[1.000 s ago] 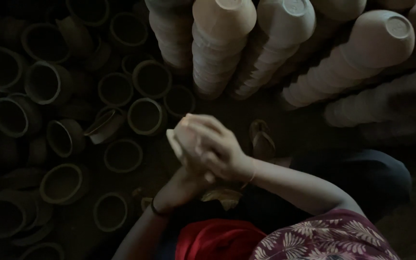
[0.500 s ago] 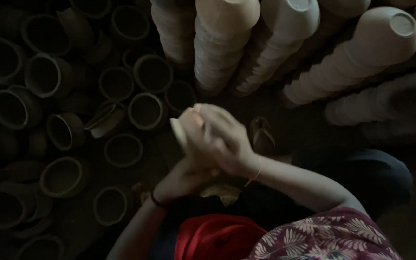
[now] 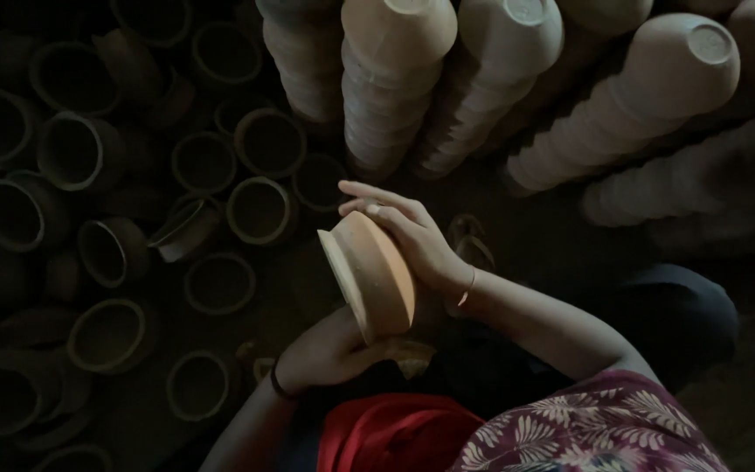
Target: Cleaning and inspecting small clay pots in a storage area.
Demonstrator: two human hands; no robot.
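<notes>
A small tan clay bowl [image 3: 370, 278] is held on its side between both hands at the middle of the view, its rim facing left. My right hand [image 3: 412, 238] lies flat over the bowl's outer wall and base from the upper right, fingers spread along it. My left hand [image 3: 329, 351] supports the bowl from beneath, and something pale [image 3: 411, 357] sits under its fingers. A thin bangle is on the right wrist and a dark band on the left.
Tall leaning stacks of upturned pale clay bowls [image 3: 399, 79] fill the top and right. Several dark open-mouthed clay pots [image 3: 259, 210] crowd the floor at left. A sandal [image 3: 472, 245] lies behind my right hand. Red and floral cloth [image 3: 517, 428] covers my lap.
The bowl has turned in my hands, so its rim and side now show plainly. My right hand has slid over its outer wall.
</notes>
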